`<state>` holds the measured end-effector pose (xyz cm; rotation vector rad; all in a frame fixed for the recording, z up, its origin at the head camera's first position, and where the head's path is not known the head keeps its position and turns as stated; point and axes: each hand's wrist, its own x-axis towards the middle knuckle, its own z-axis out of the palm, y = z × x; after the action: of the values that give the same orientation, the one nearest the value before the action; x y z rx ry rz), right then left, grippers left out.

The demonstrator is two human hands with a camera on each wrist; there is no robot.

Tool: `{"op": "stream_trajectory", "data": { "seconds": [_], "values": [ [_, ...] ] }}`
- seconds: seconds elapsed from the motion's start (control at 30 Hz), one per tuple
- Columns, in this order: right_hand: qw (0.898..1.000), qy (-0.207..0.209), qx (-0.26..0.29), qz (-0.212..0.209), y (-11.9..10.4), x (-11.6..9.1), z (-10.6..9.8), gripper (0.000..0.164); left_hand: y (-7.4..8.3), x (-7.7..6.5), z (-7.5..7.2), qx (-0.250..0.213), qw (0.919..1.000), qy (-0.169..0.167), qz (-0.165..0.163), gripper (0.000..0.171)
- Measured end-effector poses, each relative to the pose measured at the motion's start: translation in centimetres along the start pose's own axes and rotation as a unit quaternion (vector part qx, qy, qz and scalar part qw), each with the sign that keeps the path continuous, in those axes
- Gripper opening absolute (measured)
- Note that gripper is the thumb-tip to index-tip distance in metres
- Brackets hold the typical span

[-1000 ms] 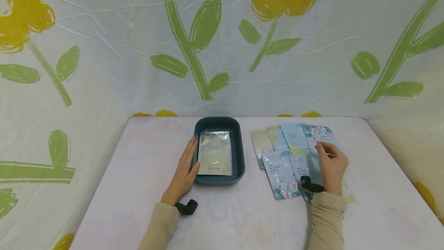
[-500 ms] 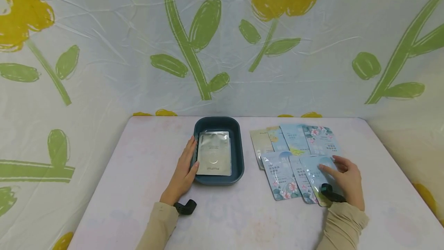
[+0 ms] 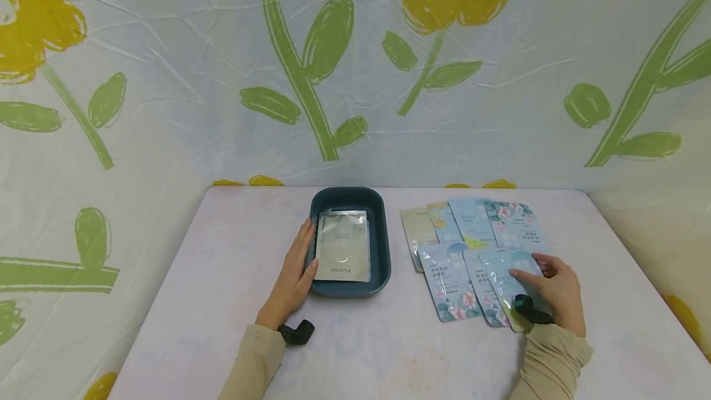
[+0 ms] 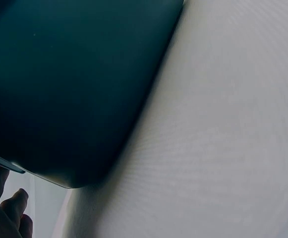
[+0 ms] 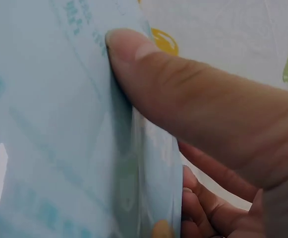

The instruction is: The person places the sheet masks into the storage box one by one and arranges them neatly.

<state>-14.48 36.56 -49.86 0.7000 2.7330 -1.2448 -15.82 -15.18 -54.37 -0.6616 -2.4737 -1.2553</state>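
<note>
A dark teal tray [image 3: 380,252] holds a silvery-beige sheet mask packet [image 3: 342,245], with more packet edge showing beneath. My left hand [image 3: 290,273] rests along the tray's left wall, fingers extended, thumb near its rim; the left wrist view shows mostly the tray's outer side [image 4: 74,84]. My right hand [image 3: 561,292] is at the right edge of a light blue sheet mask packet [image 3: 502,276], the rightmost of the near row. In the right wrist view the thumb [image 5: 193,94] lies on the packet's face, the other fingers behind the edge, pinching it.
Two blue floral packets [image 3: 449,283] lie left of the held one, overlapping. Behind them is a row with a beige packet [image 3: 418,227], a yellow-patterned one [image 3: 443,221], a blue one [image 3: 469,218] and a floral one [image 3: 513,221]. A flower-print curtain [image 3: 222,79] stands behind the table.
My right hand has moved right and toward me, from above the packets to the near row's right edge, and now pinches the blue packet there. The left hand stays at the tray.
</note>
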Motion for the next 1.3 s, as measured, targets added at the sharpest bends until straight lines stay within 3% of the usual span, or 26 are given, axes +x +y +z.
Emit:
{"op": "stream_trajectory", "data": {
  "seconds": [0.23,0.43,0.6,0.73,1.03,1.23,1.3],
  "values": [
    [0.999,0.039,0.022,0.021,0.3,-0.2,0.4,0.074,-0.1,0.0,0.0,-0.003,1.0,-0.001,-0.002,0.065],
    [0.994,0.079,0.072,0.033,0.4,-0.2,0.4,0.059,0.0,0.0,0.0,0.0,1.0,0.0,-0.002,0.065],
    [0.982,0.125,0.143,0.011,0.4,0.0,0.6,0.029,0.0,0.0,0.1,0.001,1.0,0.0,-0.004,0.066],
    [0.974,0.131,0.186,0.003,0.1,0.0,0.7,0.01,0.0,0.0,0.1,0.003,1.0,-0.002,-0.006,0.067],
    [0.978,0.105,0.18,0.019,-0.1,0.1,0.9,0.016,-0.1,-0.1,0.1,0.0,1.0,-0.001,-0.004,0.066],
    [0.98,0.099,0.172,-0.02,-0.1,0.3,1.1,0.009,-0.1,0.0,0.1,-0.001,1.0,-0.001,-0.003,0.066],
    [0.983,0.093,0.156,-0.035,-0.1,0.3,1.2,0.017,-0.1,0.0,0.1,-0.002,1.0,-0.001,-0.003,0.066]
  ]
}}
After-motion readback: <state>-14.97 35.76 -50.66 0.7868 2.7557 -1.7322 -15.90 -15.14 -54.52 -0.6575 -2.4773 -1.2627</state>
